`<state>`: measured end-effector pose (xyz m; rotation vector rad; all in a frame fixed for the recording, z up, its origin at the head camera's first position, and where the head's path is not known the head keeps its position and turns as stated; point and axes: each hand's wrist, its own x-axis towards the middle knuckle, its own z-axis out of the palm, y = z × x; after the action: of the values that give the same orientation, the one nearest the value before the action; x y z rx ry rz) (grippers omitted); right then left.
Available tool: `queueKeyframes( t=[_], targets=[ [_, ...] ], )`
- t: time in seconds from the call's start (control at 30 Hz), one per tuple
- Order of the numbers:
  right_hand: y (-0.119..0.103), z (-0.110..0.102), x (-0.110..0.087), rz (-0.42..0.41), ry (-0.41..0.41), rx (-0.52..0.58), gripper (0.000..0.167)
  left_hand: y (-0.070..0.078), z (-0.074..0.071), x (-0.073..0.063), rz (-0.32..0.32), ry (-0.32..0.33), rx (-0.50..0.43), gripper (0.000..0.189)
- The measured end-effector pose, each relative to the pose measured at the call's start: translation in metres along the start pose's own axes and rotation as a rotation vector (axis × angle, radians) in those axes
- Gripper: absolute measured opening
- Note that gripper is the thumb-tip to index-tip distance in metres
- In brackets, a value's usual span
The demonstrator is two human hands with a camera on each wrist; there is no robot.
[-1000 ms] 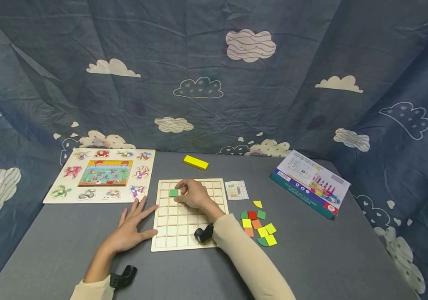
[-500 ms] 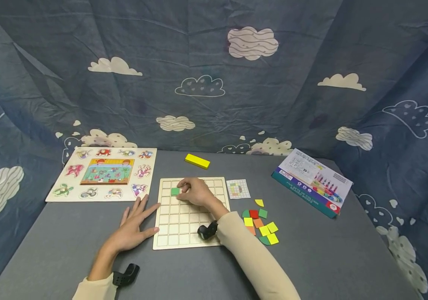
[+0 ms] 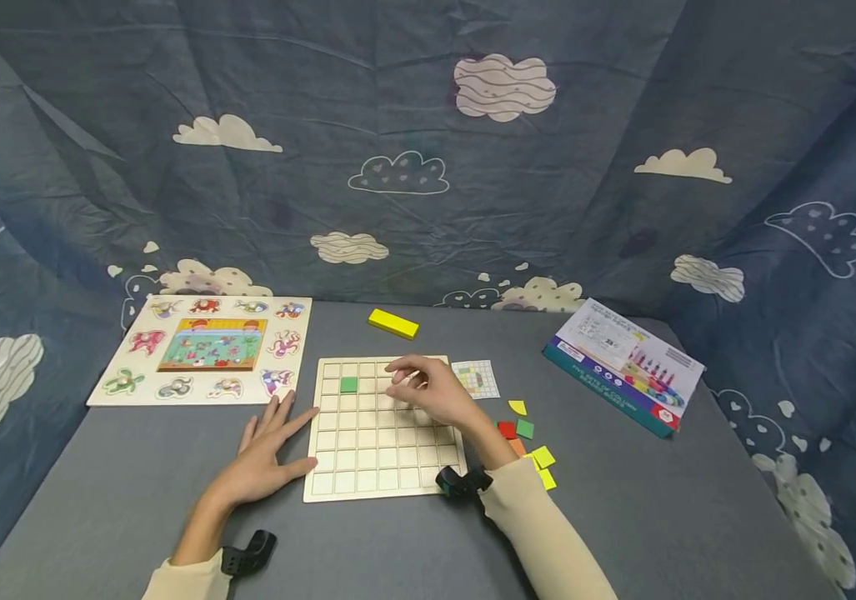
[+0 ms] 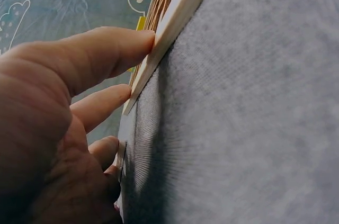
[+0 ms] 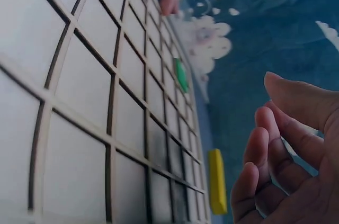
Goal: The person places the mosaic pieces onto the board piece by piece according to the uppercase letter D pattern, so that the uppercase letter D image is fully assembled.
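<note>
A light wooden grid board (image 3: 367,437) lies flat on the table, with one green square tile (image 3: 348,385) set in a cell near its far left corner. My right hand (image 3: 438,393) hovers over the far right part of the board. In the right wrist view its fingers are loosely bent, thumb apart, and nothing is between them. My left hand (image 3: 266,458) lies spread at the board's left side. The left wrist view has its thumb and a finger (image 4: 106,102) touching the board's edge (image 4: 175,25).
Loose yellow, green, red and orange tiles (image 3: 524,429) lie right of the board, partly behind my right arm. A pattern card (image 3: 483,379) is beside the board. Farther off are a yellow block (image 3: 393,323), a picture puzzle (image 3: 135,371) and a printed box (image 3: 623,367).
My right hand has drawn away from the green square tile and moved to the right across the board. The tile stays in its cell. My left hand has kept its place.
</note>
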<state>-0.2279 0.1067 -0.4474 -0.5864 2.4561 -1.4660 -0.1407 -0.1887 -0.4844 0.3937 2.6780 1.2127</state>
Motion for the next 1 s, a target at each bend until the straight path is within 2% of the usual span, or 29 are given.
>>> queueKeyframes(
  t=[0.23, 0.5, 0.8, 1.0],
  targets=[
    [-0.002, -0.021, -0.025, -0.065, 0.03, -0.044, 0.034, -0.003, -0.001, 0.0, 0.004, 0.007, 0.001, 0.076],
    [0.006, -0.052, -0.057, -0.077, -0.024, -0.116, 0.033, -0.004, 0.0, 0.001, 0.005, 0.008, 0.006, 0.077],
    [0.035, -0.096, -0.084, 0.004, 0.064, -0.1, 0.038, -0.001, 0.0, 0.0, 0.025, 0.032, -0.002, 0.076],
    [0.055, -0.12, -0.096, 0.025, 0.027, -0.06, 0.037, 0.0, 0.001, -0.001, 0.015, 0.035, 0.002, 0.075]
  ],
)
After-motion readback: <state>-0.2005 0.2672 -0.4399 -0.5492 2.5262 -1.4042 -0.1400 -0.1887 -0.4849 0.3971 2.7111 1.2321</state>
